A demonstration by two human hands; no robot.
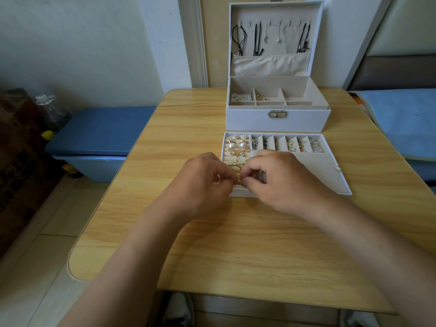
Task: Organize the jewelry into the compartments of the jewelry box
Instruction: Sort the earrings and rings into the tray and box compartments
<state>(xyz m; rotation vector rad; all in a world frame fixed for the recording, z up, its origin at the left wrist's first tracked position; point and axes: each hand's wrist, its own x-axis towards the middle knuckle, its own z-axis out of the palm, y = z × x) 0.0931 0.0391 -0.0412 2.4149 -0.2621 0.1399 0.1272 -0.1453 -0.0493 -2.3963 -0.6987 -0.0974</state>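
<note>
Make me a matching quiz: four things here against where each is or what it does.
Things: 1 black cord necklaces; 2 round white pearl earrings; 3 blue plastic storage bin; 4 left hand.
Places: A beside the wooden table; B inside the white jewelry box's raised lid; C pinching a small gold jewelry piece; D in the white removable tray.
Pairs: 1-B, 2-D, 3-A, 4-C.
</note>
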